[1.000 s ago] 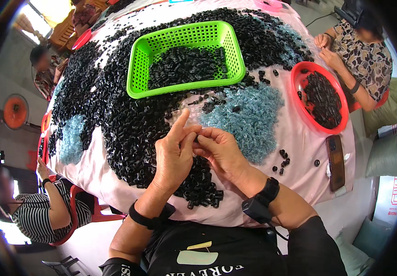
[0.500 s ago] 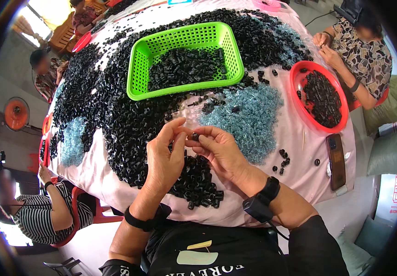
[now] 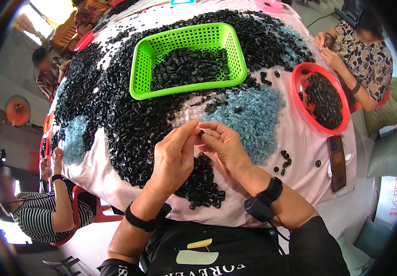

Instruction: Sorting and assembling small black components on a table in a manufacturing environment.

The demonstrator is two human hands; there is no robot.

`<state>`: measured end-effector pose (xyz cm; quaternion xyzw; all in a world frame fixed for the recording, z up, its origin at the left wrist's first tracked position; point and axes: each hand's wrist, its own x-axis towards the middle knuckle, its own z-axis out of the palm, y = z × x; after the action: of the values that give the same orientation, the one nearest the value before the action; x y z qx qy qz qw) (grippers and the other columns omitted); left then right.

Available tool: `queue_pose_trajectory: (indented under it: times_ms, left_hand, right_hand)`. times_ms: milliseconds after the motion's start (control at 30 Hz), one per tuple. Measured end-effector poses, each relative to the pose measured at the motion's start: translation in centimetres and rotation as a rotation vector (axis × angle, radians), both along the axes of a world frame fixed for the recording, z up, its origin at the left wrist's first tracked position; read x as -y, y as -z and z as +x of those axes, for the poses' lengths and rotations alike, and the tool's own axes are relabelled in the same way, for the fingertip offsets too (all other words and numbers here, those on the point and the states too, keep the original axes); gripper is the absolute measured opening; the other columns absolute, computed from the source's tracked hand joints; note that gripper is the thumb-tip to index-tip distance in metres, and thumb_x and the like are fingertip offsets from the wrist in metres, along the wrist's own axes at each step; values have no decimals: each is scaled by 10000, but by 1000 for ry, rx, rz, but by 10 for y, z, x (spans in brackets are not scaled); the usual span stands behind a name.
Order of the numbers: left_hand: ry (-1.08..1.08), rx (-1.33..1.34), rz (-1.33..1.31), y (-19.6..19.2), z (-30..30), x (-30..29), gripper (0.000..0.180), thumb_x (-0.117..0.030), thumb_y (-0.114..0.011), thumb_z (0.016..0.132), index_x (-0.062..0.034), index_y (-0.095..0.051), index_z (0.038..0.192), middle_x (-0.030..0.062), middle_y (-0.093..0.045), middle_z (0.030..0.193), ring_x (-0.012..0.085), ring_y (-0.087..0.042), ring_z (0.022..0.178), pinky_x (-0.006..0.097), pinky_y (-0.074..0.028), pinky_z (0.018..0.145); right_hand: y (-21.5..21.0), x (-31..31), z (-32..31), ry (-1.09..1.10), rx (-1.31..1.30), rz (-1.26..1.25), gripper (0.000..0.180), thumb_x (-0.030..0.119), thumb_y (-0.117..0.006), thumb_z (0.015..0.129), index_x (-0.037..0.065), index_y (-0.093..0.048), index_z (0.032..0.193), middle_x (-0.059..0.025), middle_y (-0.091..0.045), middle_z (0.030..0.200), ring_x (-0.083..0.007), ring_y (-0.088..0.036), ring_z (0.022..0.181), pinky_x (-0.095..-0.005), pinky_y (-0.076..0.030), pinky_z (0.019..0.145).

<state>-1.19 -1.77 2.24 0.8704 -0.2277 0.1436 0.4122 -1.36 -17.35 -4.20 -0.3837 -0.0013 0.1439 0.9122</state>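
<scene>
1. Left hand (image 3: 174, 149): fingertips drawn together; whether they grip anything, I cannot tell.
2. Right hand (image 3: 226, 148) pinches a small black part (image 3: 201, 133) at its fingertips, above the table (image 3: 235, 209).
3. A loose pinch could drop it among the springs (image 3: 251, 120) just beyond.
4. Since half a second ago, the left hand's fingers have closed in.

Left hand (image 3: 173, 154) and right hand (image 3: 228, 154) close together; both half-curled
</scene>
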Motion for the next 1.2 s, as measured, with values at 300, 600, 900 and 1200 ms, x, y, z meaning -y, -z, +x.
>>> queue_pose_trajectory:
  times_ms: [300,600,900,1200]
  left_hand:
    - [115,-83,191,11,16,-6,128,21,-693,816,2,-707,941,170,-690,877,371,-676,838,416,-543,741]
    - [118,-145,389,44,18,17,119,-76,-668,770,-53,-670,888,141,-686,832,361,-680,821,448,-540,706]
    - [-55,-222,405,25,36,-13,162,-73,-732,766,-35,-689,918,154,-696,837,361,-681,762,409,-542,678]
    - [155,-239,454,16,8,-19,165,-96,-764,754,-50,-727,909,107,-672,885,325,-650,887,431,-514,785]
  right_hand:
    - [-16,20,14,301,118,-108,202,100,-612,1017,62,-642,1214,-63,-719,1122,-122,-693,914,-218,-527,757]
    - [-12,18,11,227,123,-16,158,98,-602,1022,49,-608,1172,-111,-718,1109,-136,-700,903,-237,-553,745]
    - [-1,-3,3,120,154,-42,133,84,-545,1048,47,-553,1175,-149,-707,1135,-191,-706,985,-319,-565,931]
    - [6,-13,-7,136,95,-94,137,25,-542,1032,40,-558,1167,-96,-683,1186,-141,-652,1075,-286,-542,957]
